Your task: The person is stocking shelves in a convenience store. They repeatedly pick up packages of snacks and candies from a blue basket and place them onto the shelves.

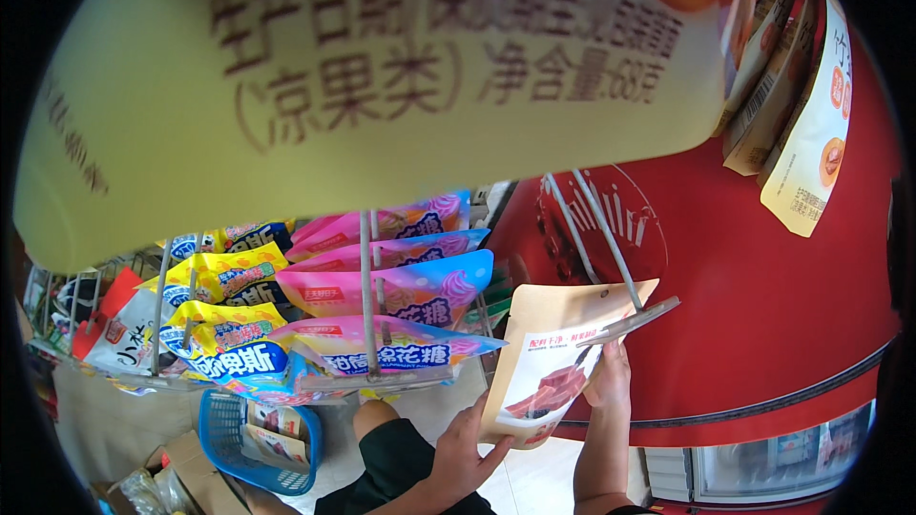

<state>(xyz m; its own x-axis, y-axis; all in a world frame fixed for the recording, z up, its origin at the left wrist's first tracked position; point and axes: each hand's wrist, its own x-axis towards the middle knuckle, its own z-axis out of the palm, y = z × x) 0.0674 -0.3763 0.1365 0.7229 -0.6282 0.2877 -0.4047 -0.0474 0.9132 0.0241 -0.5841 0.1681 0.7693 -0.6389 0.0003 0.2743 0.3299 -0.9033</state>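
Both hands are on a kraft-paper snack pouch [554, 365] with a picture of dried fruit strips. My left hand [469, 447] grips its lower left corner, thumb in front and fingers along the side. My right hand [610, 379] holds its right edge, fingers partly hidden behind the pouch and a display hook. The wire hook [630, 322] with a flat clear end piece crosses the pouch's upper right corner; whether it passes through the hang hole cannot be told. Pink and blue candy bags [393, 282] and yellow candy bags [229, 300] hang to the left.
A large blurred yellow pouch [393, 157] hangs close across the top. More pouches [809, 136] hang at upper right before a red cooler panel [758, 300]. Below left stand a blue plastic basket [315, 443] holding pouches and an open cardboard box [197, 468].
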